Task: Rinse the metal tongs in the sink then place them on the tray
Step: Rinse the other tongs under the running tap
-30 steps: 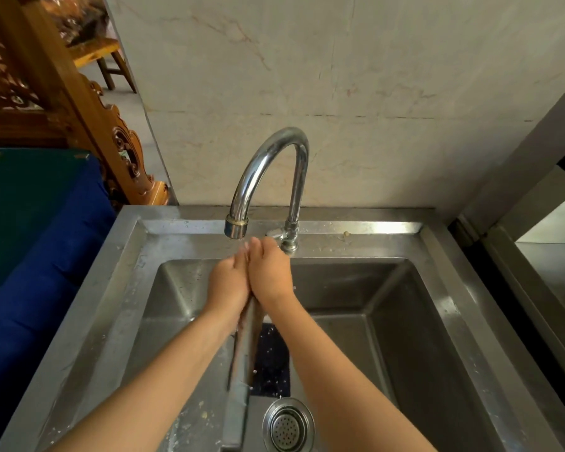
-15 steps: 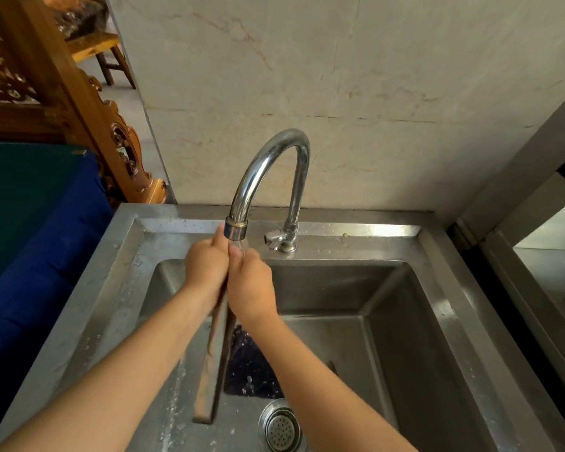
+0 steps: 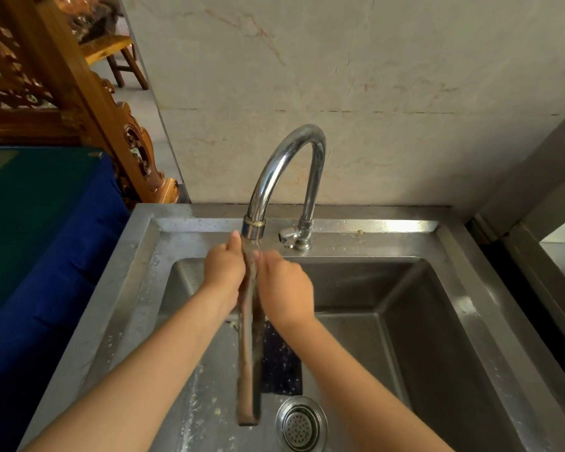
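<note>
Head cam, only view. Metal tongs point(image 3: 250, 347) were held near-vertical over the sink point(image 3: 388, 227) basin. Top end sat right under the faucet point(image 3: 287, 164) spout by the far edge. Bottom end hung just left of the drain strainer point(image 3: 300, 424) toward the near edge. Tong arms looked squeezed together.

Left hand point(image 3: 224, 269) gripped the top end, thumb up beside the spout. Right hand point(image 3: 284, 285) lay against the tongs from the right, slightly lower. It was motion-blurred, so couldn't tell if it gripped or just rubbed w/ flat fingers.

Change: 1 s back both hands were clasped further right, by the tap valve point(image 3: 289, 238). Since then they'd shifted left, putting the tongs under the spout, and the right hand had come off the clasp and dropped lower. The streak below the spout was prob water running, but too blurred to confirm.

Read: rinse was underway, no longer setup. Brownish tint ran along the tongs' length, so prob not clean yet.

A dark speckled item point(image 3: 279, 357) lay on the basin floor behind the tongs.

Tray wasn't in frame and the placing step hadn't started. Task approx halfway at best.
</note>
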